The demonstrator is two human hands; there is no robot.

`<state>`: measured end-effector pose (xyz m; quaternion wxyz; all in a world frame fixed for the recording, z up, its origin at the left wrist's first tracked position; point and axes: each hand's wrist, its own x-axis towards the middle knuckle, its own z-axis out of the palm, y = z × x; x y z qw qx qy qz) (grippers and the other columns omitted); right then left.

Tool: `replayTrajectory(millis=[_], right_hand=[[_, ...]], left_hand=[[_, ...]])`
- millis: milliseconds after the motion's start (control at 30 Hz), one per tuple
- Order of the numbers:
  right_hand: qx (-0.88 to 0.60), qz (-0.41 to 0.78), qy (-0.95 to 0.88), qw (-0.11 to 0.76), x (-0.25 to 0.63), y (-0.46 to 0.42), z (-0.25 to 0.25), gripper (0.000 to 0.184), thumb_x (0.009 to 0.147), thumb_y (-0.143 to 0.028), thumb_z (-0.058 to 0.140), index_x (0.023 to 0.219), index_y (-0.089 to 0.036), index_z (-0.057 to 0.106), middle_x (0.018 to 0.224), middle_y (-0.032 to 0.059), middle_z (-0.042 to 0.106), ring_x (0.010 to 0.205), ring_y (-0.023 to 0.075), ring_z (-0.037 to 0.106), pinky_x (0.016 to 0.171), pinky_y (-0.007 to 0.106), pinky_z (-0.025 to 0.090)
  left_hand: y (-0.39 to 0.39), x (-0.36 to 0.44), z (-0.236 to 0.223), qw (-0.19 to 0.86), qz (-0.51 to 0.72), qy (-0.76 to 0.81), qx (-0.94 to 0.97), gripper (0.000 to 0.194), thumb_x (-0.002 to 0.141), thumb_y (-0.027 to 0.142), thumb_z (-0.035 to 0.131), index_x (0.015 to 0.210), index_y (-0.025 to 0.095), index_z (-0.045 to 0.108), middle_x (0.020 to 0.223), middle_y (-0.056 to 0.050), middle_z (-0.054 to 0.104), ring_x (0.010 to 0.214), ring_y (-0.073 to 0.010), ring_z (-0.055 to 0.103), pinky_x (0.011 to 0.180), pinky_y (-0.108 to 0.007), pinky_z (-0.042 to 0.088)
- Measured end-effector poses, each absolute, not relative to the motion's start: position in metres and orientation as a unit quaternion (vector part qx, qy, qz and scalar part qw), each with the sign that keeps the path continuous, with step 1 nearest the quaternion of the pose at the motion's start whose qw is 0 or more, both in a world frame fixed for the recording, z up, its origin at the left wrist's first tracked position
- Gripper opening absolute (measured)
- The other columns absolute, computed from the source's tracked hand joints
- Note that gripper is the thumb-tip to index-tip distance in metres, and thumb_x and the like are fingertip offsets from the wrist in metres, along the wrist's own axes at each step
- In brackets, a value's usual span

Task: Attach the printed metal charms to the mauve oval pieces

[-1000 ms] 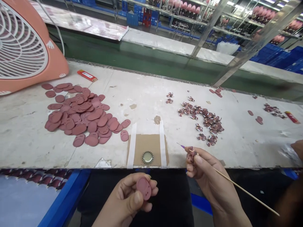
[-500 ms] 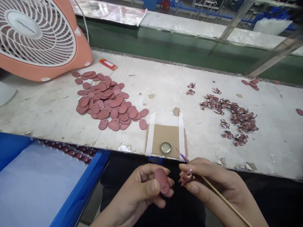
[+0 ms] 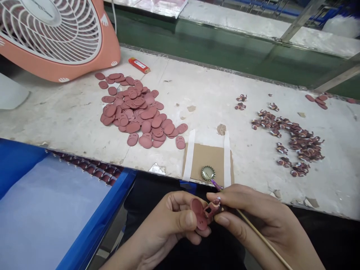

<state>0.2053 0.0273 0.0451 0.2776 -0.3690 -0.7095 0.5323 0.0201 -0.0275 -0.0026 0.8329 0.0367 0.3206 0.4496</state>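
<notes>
Figurine (image 3: 215,207) right up close to the disc (image 3: 200,215), the pair of them just off the front edge of the worktop (image 3: 81,120)! Left hand (image 3: 176,221) pinches the disc between thumb and fingers, its round dip and small holes showing; right hand (image 3: 258,215) grips the figurine at the fingertips, a brush (image 3: 260,234) tucked into the same grasp. Legs come to the disc's face, though contact can't be called from this angle. Beyond, the brush's tip lines up with the bottle cap (image 3: 206,171) on taped cardboard (image 3: 218,155); touching or apart, can't tell. A pile of discs (image 3: 146,112) sits left, a cluster of figurines (image 3: 305,140) right. And the lettering? Fan (image 3: 111,43) shows writing on its hub, unreadable. Red packet (image 3: 139,65) wears a white label, too small to read.
</notes>
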Motion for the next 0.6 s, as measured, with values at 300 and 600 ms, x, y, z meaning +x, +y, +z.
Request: replayTrajectory(millis=[300,600], right_hand=[[-0.358,0.482,-0.759,0.250,0.205,0.030,0.047,0.027,0.096,-0.020,0.068,0.119,-0.033,0.072,0.090,-0.0004,0.074,0.074,0.0157,0.072,0.069,0.020,0.059],[-0.325,0.454,-0.801,0.215,0.201,0.038,0.055,0.033,0.098,-0.018,0.063,0.126,-0.035,0.067,0.090,-0.0021,0.072,0.074,0.0129,0.070,0.068,0.017,0.056]], left_hand=[[-0.027,0.020,-0.004,0.826,0.448,0.340,0.021,0.028,0.059,0.036,0.094,0.072,0.016,0.080,0.061,-0.001,0.075,0.058,-0.0096,0.070,0.051,-0.011,0.054],[-0.028,0.022,-0.012,0.833,0.443,0.332,0.013,0.030,0.058,0.037,0.095,0.073,0.015,0.080,0.060,-0.001,0.072,0.054,-0.0093,0.068,0.049,-0.012,0.054]])
